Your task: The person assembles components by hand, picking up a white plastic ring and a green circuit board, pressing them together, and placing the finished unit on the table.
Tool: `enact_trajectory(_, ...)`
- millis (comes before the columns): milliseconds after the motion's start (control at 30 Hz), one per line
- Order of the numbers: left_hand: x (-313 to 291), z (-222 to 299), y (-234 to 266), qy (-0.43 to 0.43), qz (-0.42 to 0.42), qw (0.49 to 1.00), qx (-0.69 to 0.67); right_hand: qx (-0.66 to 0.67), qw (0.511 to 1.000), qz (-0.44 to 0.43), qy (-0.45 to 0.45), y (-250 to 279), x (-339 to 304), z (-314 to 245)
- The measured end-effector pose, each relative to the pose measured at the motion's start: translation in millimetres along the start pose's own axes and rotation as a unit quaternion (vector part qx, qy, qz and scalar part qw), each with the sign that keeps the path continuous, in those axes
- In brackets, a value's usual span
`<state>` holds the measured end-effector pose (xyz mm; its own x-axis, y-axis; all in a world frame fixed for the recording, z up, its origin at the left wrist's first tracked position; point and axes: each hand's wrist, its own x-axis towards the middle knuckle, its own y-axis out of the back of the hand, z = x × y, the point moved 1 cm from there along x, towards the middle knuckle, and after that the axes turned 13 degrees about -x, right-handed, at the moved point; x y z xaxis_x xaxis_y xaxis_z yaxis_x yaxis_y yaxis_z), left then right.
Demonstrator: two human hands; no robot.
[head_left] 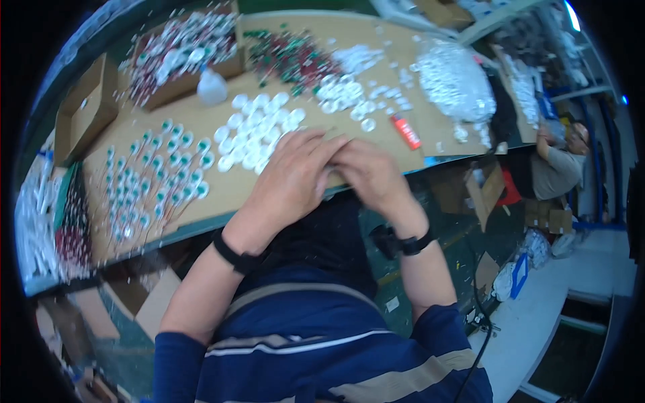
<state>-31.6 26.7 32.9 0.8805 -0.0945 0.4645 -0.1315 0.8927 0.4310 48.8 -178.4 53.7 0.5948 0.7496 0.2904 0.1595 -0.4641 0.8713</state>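
Note:
My left hand [290, 176] and my right hand [371, 176] meet over the table's near edge, fingers bent and pressed together. Whatever they hold is hidden behind the fingers, and the right hand is a little blurred. Just beyond my left hand lies a cluster of round white discs [250, 131]. Farther left are rows of white discs with green centres and thin red wires [176, 144]. Ahead of my fingers sits a smaller heap of white round pieces [340, 93], with small white parts [395, 94] scattered beside it.
A cardboard box [176, 91] of wired parts stands at the back left, near a white bottle [212, 87]. Green and red wired pieces [292, 60] are heaped behind. A red lighter-like object [406, 131] and a clear bag of white parts [455, 80] lie right. Another person [561, 161] sits far right.

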Motion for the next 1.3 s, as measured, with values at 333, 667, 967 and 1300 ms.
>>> enact_trajectory(333, -3.3, 4.3, 2.8, 0.012, 0.013, 1.0, 0.02, -0.021, 0.999, 0.038, 0.032, -18.4, -2.2, -10.9)
enact_trajectory(667, -12.6, 3.4, 3.3, -0.004, -0.012, 0.999, 0.045, -0.013, 0.991, 0.124, 0.046, -31.8, -16.8, -20.8)
enact_trajectory(967, 4.9, -2.5, -9.6, -0.022, -0.015, 0.997, 0.078, 0.15, 0.844, 0.461, -0.229, 105.2, 10.6, 54.8)
enact_trajectory(1300, -8.4, 0.1, -2.8, -0.051, 0.017, 0.991, 0.12, 0.183, 0.905, 0.276, -0.266, 54.5, -15.1, 18.2)
